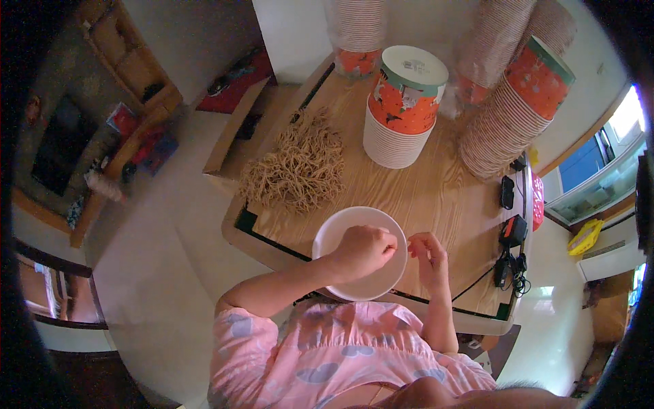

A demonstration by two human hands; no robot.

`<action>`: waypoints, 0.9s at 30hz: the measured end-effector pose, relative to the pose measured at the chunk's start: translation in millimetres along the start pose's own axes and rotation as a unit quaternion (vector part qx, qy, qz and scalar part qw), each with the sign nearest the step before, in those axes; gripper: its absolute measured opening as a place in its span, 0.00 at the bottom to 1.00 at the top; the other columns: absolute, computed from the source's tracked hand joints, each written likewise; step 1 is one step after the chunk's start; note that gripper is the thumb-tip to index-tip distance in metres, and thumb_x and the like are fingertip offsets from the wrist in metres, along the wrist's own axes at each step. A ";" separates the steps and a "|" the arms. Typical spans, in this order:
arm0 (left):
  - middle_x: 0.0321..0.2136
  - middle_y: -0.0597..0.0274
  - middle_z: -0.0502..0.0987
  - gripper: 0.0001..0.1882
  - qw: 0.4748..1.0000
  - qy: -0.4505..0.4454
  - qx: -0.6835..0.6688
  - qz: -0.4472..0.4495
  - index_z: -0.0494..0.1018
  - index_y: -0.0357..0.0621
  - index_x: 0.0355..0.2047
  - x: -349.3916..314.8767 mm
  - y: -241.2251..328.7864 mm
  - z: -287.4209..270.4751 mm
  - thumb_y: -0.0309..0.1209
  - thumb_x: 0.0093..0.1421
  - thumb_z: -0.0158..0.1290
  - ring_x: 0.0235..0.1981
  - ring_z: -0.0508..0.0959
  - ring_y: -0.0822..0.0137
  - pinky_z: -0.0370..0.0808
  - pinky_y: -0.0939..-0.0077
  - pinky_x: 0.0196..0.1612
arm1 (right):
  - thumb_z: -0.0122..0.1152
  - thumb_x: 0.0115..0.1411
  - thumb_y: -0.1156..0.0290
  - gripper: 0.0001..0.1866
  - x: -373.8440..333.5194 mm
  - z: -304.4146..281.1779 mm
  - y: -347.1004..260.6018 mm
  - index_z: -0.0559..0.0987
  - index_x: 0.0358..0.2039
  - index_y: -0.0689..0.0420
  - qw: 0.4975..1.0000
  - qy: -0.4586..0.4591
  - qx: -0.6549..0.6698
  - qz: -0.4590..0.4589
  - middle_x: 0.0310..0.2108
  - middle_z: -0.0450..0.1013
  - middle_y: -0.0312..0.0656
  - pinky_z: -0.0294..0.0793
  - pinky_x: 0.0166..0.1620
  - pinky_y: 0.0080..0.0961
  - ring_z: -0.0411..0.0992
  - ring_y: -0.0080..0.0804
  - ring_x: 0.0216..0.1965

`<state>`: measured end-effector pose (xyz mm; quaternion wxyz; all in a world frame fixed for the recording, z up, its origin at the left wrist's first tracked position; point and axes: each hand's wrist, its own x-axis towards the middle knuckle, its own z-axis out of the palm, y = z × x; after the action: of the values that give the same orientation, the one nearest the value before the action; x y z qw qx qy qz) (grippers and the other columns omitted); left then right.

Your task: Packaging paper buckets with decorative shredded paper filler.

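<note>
A round white tub (334, 235) with an open top stands in front of me at the table's near edge, its inside facing up. Over its opening is my left hand (368, 251), closed in a fist; whatever it may hold is hidden. My right hand (430, 260) is just outside the tub's right rim, fingers bent and closed towards the left hand. Anything between those fingers is too small to make out. Beyond the tub, to the left, lies a tangled heap of thin brown cords (296, 167).
On the wood-grain table (381, 187) stands an upside-down stack of orange and white paper tubs (398, 140). Another stack (507, 119) leans at the right, with bagged stacks (359, 34) behind. Black adapters and cables (512, 235) lie along the right edge.
</note>
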<state>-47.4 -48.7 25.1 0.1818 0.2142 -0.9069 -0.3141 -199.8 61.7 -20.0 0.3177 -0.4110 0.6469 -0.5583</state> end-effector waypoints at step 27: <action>0.21 0.60 0.75 0.03 0.999 0.043 0.010 -0.003 0.73 0.46 0.23 3.8 -0.7 14.3 0.29 0.50 0.51 0.25 0.76 0.56 0.72 0.61 0.28 | 0.55 0.54 0.81 0.07 -2.4 0.2 15.9 0.76 0.35 0.61 0.997 -0.021 -0.060 -0.038 0.29 0.74 0.35 0.68 0.38 0.18 0.68 0.20 0.31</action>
<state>-57.1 -44.1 14.9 0.2173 0.2323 -0.9006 -0.2961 -201.3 64.4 -35.8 0.2843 -0.4652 0.6562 -0.5217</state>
